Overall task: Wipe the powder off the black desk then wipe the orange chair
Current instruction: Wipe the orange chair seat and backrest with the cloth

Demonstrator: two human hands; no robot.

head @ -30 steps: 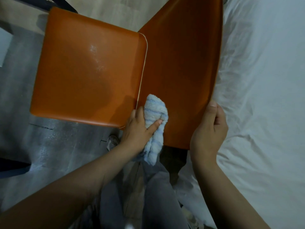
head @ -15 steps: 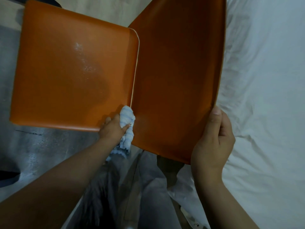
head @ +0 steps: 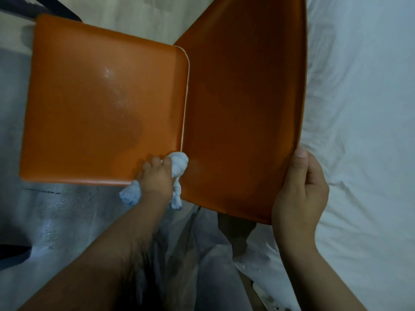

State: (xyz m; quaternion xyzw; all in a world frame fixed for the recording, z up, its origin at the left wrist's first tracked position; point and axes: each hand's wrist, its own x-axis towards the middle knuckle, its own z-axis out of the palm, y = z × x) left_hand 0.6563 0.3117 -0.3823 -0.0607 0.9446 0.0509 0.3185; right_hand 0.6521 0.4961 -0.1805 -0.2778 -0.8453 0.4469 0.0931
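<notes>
The orange chair fills the upper middle of the head view: its seat (head: pixel 89 104) on the left, its backrest (head: pixel 242 113) on the right. Faint white powder streaks (head: pixel 112 81) lie on the seat. My left hand (head: pixel 157 178) grips a bunched pale blue cloth (head: pixel 178 166) and presses it into the seam between seat and backrest, near the seat's front corner. My right hand (head: pixel 301 189) grips the top edge of the backrest, thumb on the inner face.
A white bedsheet (head: pixel 363 131) lies directly right of the chair. Grey floor (head: pixel 56 216) spreads below the seat on the left. My grey trouser legs (head: pixel 202 265) are under the chair's near edge. A dark frame piece (head: pixel 51 7) shows at top left.
My left hand has slid the cloth from the backrest's lower face leftward into the seat seam. The right hand kept its grip on the backrest edge.
</notes>
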